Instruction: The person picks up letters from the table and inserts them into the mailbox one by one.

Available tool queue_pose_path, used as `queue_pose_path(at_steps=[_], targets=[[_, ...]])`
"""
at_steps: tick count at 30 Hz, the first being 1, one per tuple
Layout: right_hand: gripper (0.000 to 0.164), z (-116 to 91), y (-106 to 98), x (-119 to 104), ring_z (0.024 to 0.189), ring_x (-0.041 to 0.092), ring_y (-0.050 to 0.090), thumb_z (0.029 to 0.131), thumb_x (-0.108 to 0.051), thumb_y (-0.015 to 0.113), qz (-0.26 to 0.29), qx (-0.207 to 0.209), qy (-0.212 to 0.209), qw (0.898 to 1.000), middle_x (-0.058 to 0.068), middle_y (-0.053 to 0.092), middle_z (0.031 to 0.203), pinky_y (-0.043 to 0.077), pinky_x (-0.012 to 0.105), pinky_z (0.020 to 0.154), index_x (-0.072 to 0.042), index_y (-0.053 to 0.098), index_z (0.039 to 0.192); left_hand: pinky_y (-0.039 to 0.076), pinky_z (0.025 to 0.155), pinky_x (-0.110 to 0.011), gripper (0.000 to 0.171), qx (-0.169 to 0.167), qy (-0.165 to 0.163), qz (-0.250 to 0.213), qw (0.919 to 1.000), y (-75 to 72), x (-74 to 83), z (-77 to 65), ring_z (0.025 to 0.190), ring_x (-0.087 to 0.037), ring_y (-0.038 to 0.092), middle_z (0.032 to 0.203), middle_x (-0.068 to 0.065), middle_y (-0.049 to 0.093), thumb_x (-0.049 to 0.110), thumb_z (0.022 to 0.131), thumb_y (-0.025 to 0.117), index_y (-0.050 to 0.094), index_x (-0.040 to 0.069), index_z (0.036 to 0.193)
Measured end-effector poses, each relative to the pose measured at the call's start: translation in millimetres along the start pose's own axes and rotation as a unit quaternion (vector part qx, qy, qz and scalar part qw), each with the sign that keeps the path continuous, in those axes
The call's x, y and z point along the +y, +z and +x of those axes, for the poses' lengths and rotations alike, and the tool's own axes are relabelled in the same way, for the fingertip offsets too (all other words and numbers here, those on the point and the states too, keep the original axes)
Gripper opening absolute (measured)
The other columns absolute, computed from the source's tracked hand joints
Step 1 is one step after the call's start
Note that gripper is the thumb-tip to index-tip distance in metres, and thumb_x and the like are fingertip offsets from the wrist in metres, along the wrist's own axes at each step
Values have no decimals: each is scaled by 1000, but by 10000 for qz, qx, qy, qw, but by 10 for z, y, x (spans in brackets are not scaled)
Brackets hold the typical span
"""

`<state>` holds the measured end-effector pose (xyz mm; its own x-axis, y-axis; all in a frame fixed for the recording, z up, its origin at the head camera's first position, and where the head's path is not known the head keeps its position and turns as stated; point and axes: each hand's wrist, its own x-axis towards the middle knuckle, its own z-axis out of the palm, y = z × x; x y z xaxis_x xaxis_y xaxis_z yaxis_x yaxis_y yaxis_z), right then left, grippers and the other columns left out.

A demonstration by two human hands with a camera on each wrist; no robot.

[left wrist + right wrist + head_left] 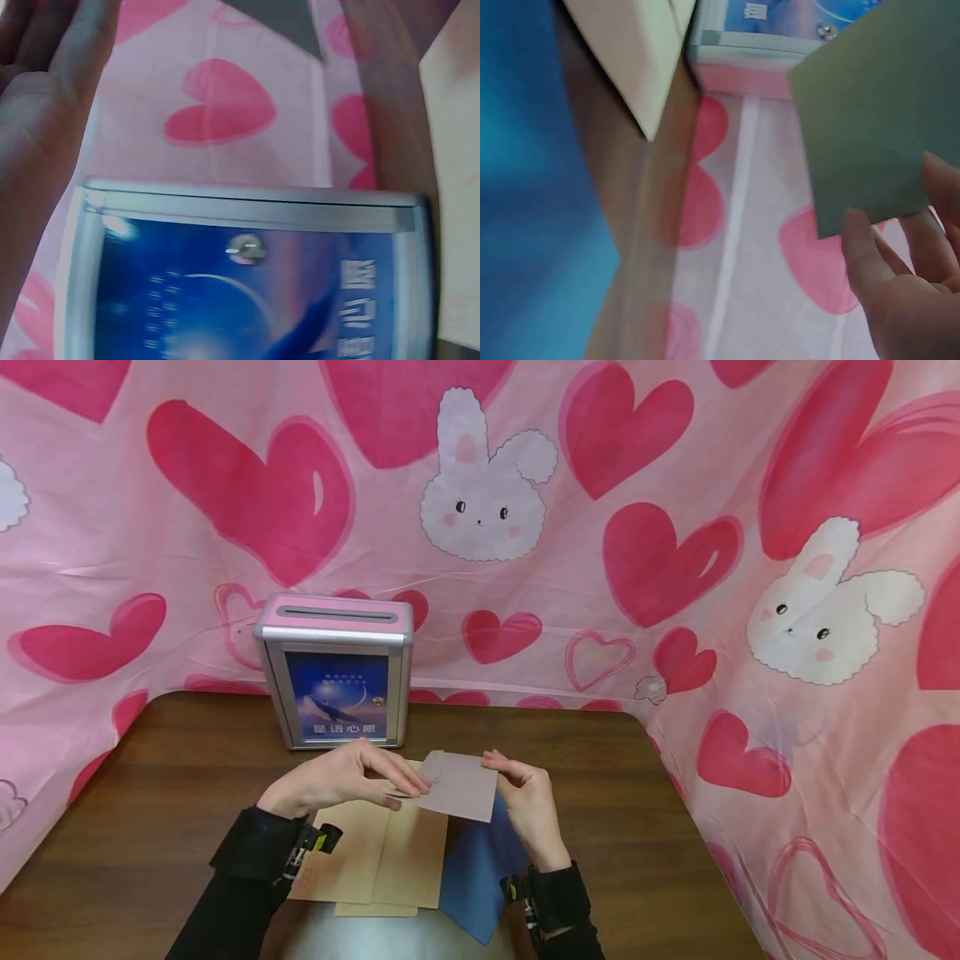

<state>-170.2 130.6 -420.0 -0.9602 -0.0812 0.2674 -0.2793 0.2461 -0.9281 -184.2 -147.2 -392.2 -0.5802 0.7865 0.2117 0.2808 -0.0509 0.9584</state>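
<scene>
Behind our bare left hand (342,778) and bare right hand (532,806) we wear broad black wrist bands (258,843), each bearing a small black camera (514,888) on silvery fittings (295,862), the left one marked with a yellow-green patch (318,842), while plain black sleeves (217,910) cover our forearms.

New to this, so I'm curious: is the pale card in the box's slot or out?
Out: the right hand holds the card in front of the box, apart from the slot on top.
</scene>
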Motion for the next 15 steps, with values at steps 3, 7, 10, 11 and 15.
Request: queue_pose_path(at_steps=[3,7,10,11,15], targets=[[17,44,20,-205,121,31,53,88,7,61,60,40,-330,9994,29,65,115,45,44,97,15,69,101,56,87,-36,20,-128,121,-145,9997,47,126,-6,120,-29,53,121,-22,65,-1,89,62,72,-4,106],[18,118,31,-323,122,25,53,87,9,60,301,33,-619,9976,30,64,117,47,24,96,17,68,101,53,92,-34,20,-84,268,312,9991,79,312,-31,122,-28,50,120,-18,66,2,88,63,73,-1,106],[18,200,37,-328,123,26,52,87,6,62,578,-6,-944,9939,29,64,118,47,15,92,16,69,101,48,96,-31,22,-33,363,673,9971,95,442,-69,123,-27,50,121,-16,66,0,88,63,74,1,107],[18,233,41,-328,123,26,52,87,6,62,703,-22,-1044,9920,29,64,118,47,15,92,15,69,100,48,96,-30,22,-6,413,713,9966,101,485,-81,123,-27,50,121,-17,66,-1,87,63,74,1,107],[20,387,57,-385,122,29,52,86,3,64,1189,-150,-1363,9834,32,64,115,50,18,92,17,69,100,50,95,-26,23,160,689,791,9944,102,654,-112,123,-26,51,120,-20,65,-6,86,63,73,-1,106]])
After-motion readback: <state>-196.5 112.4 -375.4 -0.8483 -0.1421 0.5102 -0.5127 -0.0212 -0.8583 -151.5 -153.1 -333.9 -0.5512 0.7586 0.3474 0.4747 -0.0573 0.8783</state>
